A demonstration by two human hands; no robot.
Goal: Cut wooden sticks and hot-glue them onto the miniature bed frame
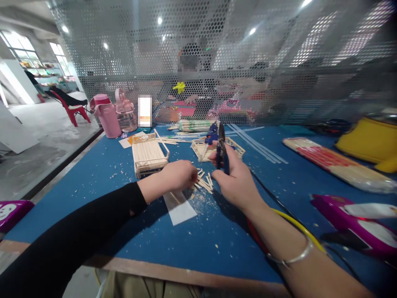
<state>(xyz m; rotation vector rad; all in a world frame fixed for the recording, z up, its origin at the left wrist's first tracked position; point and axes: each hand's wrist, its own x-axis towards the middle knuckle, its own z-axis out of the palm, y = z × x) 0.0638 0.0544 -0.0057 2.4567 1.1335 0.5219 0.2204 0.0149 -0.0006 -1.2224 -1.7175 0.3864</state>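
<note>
The left hand is curled in a closed shape over the near edge of a loose pile of short sticks; its fingertips are hidden, so I cannot tell whether a stick is pinched in it. The right hand is wrapped round dark pliers, held upright just above and beside the same pile. The hands are apart, with the sticks between them on the blue tabletop.

The step in hand looks like sorting or picking up cut pieces — the pliers kept ready in the other grip. From this position, a next move on the pile would call for a fine pinch on one stick at a time, since they lie crossed over each other, with the pliers held clear of the left fingers.

Partly under the left wrist lies white paper, and pale chips are scattered around. Beyond the left hand stands a slatted frame; a second frame is behind the right hand and partly covered by it. Farther back are bundled sticks and clear strips; to the right, a packet and a purple tool.
</note>
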